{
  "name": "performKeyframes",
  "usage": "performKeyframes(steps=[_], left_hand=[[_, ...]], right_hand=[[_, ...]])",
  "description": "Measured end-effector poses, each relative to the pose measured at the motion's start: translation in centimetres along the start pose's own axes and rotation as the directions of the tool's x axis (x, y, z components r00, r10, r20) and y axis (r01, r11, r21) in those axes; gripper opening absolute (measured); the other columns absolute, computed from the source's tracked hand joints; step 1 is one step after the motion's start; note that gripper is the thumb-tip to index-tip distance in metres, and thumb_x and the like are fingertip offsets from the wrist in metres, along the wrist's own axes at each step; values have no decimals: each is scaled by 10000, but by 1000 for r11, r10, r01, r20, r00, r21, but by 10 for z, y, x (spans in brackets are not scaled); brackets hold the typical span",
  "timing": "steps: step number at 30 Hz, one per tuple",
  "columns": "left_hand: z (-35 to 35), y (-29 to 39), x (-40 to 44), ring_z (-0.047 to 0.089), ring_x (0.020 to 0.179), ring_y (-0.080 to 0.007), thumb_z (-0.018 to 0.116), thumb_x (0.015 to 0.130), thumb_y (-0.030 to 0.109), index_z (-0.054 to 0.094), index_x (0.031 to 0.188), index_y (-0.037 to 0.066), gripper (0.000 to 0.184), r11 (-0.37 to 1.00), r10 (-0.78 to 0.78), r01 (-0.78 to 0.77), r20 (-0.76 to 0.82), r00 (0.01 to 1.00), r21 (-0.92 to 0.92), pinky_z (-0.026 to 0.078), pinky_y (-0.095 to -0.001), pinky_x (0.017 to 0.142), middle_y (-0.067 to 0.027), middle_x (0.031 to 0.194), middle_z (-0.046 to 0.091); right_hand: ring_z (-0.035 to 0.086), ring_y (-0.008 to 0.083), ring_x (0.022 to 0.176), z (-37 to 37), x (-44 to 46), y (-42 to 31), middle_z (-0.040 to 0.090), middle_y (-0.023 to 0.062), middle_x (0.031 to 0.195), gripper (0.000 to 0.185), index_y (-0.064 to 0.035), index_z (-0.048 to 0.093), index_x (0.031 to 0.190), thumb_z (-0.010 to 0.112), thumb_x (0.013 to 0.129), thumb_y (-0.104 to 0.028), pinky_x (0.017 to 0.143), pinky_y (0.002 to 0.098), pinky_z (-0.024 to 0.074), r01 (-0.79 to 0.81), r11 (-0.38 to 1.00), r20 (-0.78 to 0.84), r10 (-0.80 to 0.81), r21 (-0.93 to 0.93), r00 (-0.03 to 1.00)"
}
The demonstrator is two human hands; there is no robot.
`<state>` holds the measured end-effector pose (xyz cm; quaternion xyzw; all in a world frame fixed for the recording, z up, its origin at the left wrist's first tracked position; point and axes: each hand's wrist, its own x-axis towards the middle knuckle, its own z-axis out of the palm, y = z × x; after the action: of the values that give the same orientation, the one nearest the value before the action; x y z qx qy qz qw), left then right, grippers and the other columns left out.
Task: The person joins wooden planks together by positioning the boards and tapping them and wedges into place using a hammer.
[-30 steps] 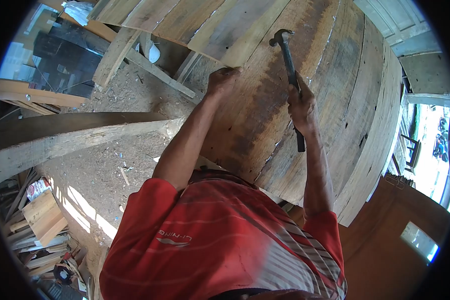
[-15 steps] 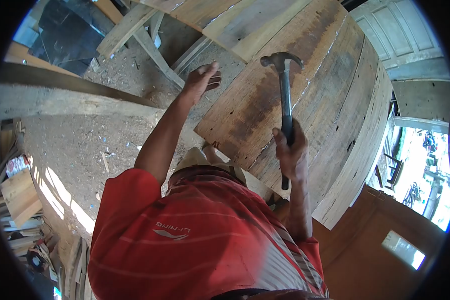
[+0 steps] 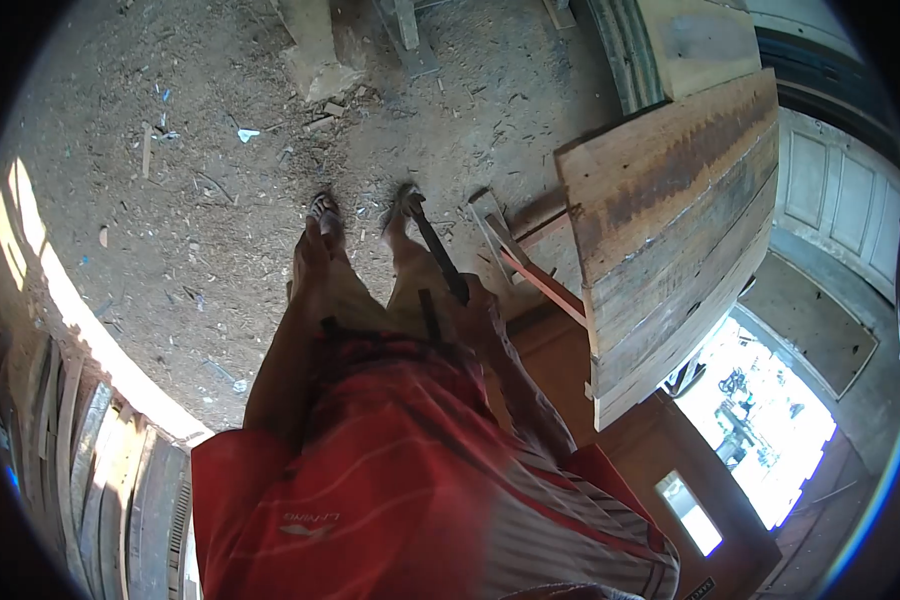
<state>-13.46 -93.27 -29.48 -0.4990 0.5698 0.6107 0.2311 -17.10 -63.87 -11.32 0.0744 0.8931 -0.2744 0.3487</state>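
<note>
A hammer (image 3: 440, 248) with a dark handle is in my right hand (image 3: 475, 308), its head up beside my foot in the view, over the dirt floor. My right hand is closed round the grip, near my right thigh. Close to my left leg hangs my left hand (image 3: 311, 262); its fingers are too dark and blurred to make out, and I see nothing clearly in it. To the right of the hammer stands the plank surface (image 3: 660, 220), with a dark stain along one board. Neither hand touches it.
Wood scraps (image 3: 147, 150) and chips lie on the dirt floor (image 3: 210, 330). Long boards (image 3: 90, 470) are stacked at the lower left. A brown panel (image 3: 630, 450) is below the plank surface, and a pale panelled door (image 3: 830, 185) stands at the right.
The view has swung left and down to the floor and my feet. Both hands have left the plank surface and lowered beside my legs, the hammer still in my right hand.
</note>
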Motion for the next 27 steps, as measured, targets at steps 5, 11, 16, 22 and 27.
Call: performKeyframes(steps=[5,11,16,22,27], left_hand=[[-10,-90,-4,598,1228,-342,390,1063,519,524,1431,-7,655,962,199,-153,-197,960,228,475,-410,1025,-224,1335,620],[18,-186,24,520,1354,-320,426,1070,458,507,1451,-7,606,945,173,-120,-153,973,305,409,-406,1124,-236,1430,555],[28,-153,22,513,1360,-313,344,1109,407,519,1442,-24,572,988,119,-103,-140,983,113,396,-408,1130,-213,1435,562],[35,-133,25,498,1370,-320,326,1120,403,516,1439,-39,577,985,144,-139,-35,989,100,359,-418,1159,-210,1449,550],[28,-128,28,533,1328,-332,282,1125,360,548,1401,-52,563,972,197,-191,-28,980,133,389,-436,1129,-216,1403,581]], right_hand=[[672,470,908,81,49,74,687,258,898,352,-18,586,1118,651,937,-313,766,533,512,-124,976,153,152,-177,977],[626,481,1054,166,64,140,667,253,1109,417,-63,544,1232,589,969,-384,876,562,492,-235,917,179,303,-323,936],[619,481,1079,161,89,138,657,259,1149,402,-100,504,1288,562,989,-362,895,570,487,-315,881,283,421,-353,862],[629,485,1061,163,98,148,661,255,1160,399,-85,470,1306,546,1008,-338,890,570,491,-363,863,179,443,-352,879],[629,515,1020,174,98,145,668,285,1100,327,-89,469,1226,518,1020,-338,856,608,483,-381,878,196,444,-290,874]])
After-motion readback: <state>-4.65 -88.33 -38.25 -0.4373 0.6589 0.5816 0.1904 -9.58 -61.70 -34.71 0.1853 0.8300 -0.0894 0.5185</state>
